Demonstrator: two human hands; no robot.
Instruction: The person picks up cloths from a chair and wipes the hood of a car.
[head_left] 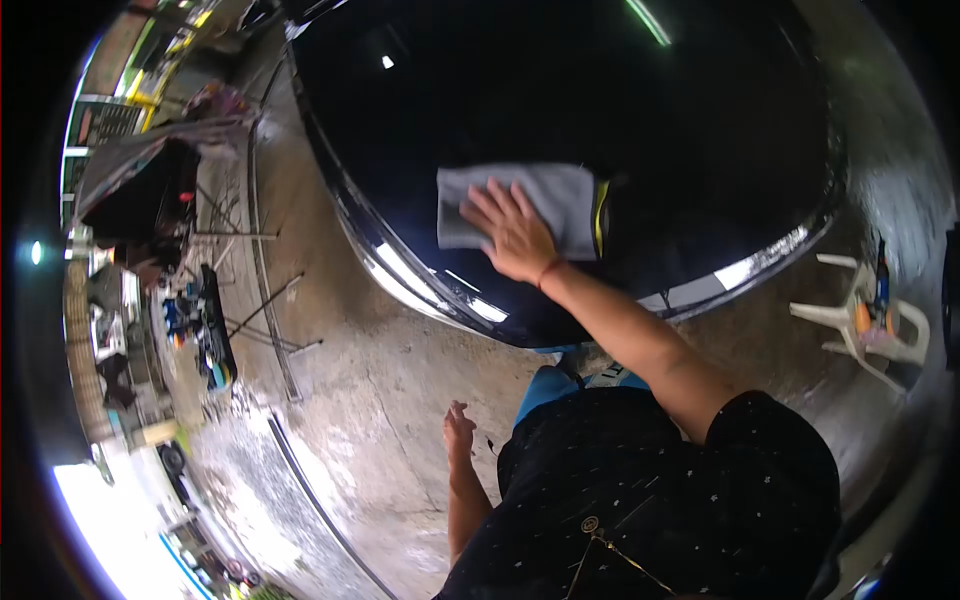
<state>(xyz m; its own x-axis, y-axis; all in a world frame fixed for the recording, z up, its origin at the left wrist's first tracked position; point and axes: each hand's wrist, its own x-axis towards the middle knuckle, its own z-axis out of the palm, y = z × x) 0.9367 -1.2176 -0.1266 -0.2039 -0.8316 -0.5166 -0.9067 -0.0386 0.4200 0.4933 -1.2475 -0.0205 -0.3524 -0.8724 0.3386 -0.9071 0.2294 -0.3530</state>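
Right hand (518, 238) spread open on the grey cloth (572, 198), near end of the black car panel (560, 90); left hand (458, 429) half open, looks empty, can't tell what's been covered

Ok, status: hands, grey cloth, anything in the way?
Right hand flat on yellow-edged grey fabric cloth, on glossy black car body. Left hand off the car, nothing visible in it. White plastic chair off right, not in the way.

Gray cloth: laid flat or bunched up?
Laid flat: the cloth makes a near-rectangle on the black car, under the open right hand.
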